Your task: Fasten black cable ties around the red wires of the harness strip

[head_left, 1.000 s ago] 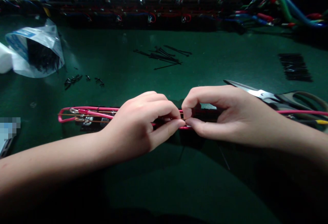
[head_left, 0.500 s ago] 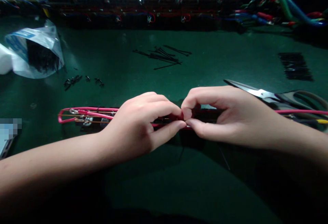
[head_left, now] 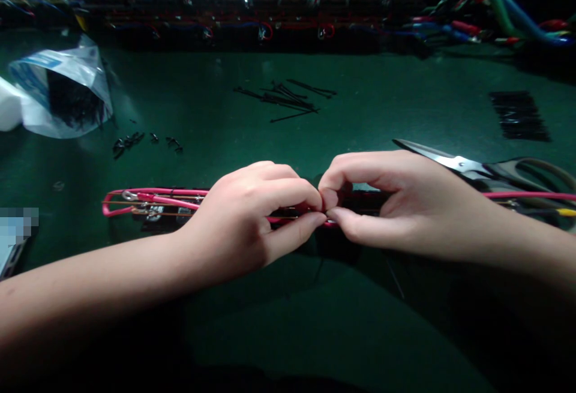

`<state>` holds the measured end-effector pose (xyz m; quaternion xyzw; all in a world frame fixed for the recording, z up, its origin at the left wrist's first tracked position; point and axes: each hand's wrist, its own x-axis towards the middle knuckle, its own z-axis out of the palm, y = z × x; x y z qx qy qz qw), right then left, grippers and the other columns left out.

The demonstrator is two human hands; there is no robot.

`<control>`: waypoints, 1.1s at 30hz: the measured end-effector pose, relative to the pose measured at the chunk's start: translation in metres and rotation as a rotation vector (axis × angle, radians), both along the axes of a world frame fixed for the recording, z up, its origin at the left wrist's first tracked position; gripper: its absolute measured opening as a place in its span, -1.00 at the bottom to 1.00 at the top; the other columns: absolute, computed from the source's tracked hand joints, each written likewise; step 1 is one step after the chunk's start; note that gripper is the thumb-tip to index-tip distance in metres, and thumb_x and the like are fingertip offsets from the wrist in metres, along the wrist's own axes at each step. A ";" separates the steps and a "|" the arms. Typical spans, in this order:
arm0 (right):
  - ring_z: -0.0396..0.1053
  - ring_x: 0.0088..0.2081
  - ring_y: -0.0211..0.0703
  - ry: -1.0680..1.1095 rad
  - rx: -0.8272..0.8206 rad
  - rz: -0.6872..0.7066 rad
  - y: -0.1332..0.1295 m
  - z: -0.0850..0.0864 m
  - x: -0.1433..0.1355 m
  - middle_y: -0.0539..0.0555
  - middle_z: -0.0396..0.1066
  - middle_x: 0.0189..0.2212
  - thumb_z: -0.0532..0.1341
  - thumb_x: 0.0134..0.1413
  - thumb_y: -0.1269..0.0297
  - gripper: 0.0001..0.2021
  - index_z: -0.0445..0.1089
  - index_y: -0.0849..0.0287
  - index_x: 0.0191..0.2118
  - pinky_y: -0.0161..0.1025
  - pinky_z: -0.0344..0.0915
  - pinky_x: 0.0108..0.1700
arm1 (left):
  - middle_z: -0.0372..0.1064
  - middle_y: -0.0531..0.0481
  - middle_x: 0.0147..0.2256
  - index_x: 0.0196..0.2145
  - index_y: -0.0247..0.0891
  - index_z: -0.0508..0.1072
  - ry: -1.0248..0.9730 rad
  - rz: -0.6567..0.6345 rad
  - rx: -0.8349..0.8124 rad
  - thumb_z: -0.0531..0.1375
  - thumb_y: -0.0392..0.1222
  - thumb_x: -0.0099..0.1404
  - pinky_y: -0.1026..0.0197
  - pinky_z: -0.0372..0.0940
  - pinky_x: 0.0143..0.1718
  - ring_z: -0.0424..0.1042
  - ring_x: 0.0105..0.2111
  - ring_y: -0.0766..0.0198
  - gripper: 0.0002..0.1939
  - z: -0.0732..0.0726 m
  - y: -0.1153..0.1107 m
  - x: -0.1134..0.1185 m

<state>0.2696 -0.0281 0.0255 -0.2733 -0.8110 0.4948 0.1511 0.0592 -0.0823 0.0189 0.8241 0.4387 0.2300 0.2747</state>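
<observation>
My left hand (head_left: 256, 213) and my right hand (head_left: 382, 201) meet fingertip to fingertip over a long narrow black electrical assembly (head_left: 164, 210) with a pink-red wire (head_left: 175, 191) along it. Both hands are closed in a pinch at the same spot. Whatever lies between the fingertips is hidden and too small to name. At the assembly's left end the wire bends in a loop, and a metal ring terminal (head_left: 129, 195) shows there. Scissors (head_left: 468, 166) lie partly behind my right hand and wrist, blades pointing left.
Black cable ties (head_left: 288, 99) lie loose beyond my hands, with a neat bundle of black strips (head_left: 519, 116) to the right. Small black offcuts (head_left: 128, 142) are near an open plastic bag (head_left: 67, 93). A large wired assembly (head_left: 270, 3) spans the back of the green table (head_left: 202, 81).
Almost nothing differs. Both hands keep their pinch in the same place, with only a very slight shift of the fingertips.
</observation>
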 end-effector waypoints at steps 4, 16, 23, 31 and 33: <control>0.33 -0.45 -0.26 -0.014 -0.017 -0.014 -0.001 0.001 0.000 -0.05 0.42 -0.48 0.23 0.03 0.43 -0.94 0.42 0.13 -0.40 -0.28 0.23 -0.44 | 0.44 0.07 -0.37 -0.37 -0.24 0.49 0.012 0.004 -0.021 0.22 -0.27 0.34 0.26 0.19 -0.30 0.35 -0.32 0.31 -0.90 0.001 0.000 0.001; 0.33 -0.47 -0.27 0.001 0.020 -0.038 0.000 0.000 -0.002 -0.07 0.42 -0.49 0.24 0.03 0.44 -0.93 0.41 0.14 -0.42 -0.28 0.22 -0.45 | 0.42 0.11 -0.38 -0.39 -0.23 0.48 -0.014 0.012 -0.097 0.22 -0.32 0.30 0.31 0.18 -0.30 0.34 -0.31 0.36 -0.90 0.004 0.001 0.001; 0.30 -0.49 -0.27 -0.016 0.015 -0.087 0.001 0.003 0.000 -0.05 0.39 -0.51 0.25 0.10 0.32 -0.89 0.41 0.14 -0.44 -0.27 0.18 -0.50 | 0.41 0.09 -0.39 -0.39 -0.22 0.48 0.004 0.030 -0.087 0.22 -0.33 0.28 0.28 0.17 -0.31 0.34 -0.32 0.33 -0.90 0.004 0.000 0.002; 0.27 -0.50 -0.26 -0.024 -0.048 -0.103 0.001 0.003 0.001 -0.04 0.37 -0.51 0.27 0.08 0.30 -0.91 0.39 0.14 -0.42 -0.27 0.14 -0.54 | 0.41 0.09 -0.40 -0.40 -0.22 0.48 0.013 0.027 -0.080 0.21 -0.32 0.28 0.29 0.17 -0.32 0.33 -0.34 0.33 -0.90 0.004 0.002 0.002; 0.26 -0.51 -0.27 -0.030 -0.062 -0.106 0.001 0.002 0.001 -0.04 0.36 -0.52 0.28 0.07 0.29 -0.90 0.38 0.14 -0.42 -0.28 0.13 -0.55 | 0.40 0.10 -0.40 -0.40 -0.22 0.48 0.011 0.026 -0.073 0.21 -0.32 0.27 0.30 0.16 -0.33 0.33 -0.34 0.34 -0.90 0.004 0.002 0.002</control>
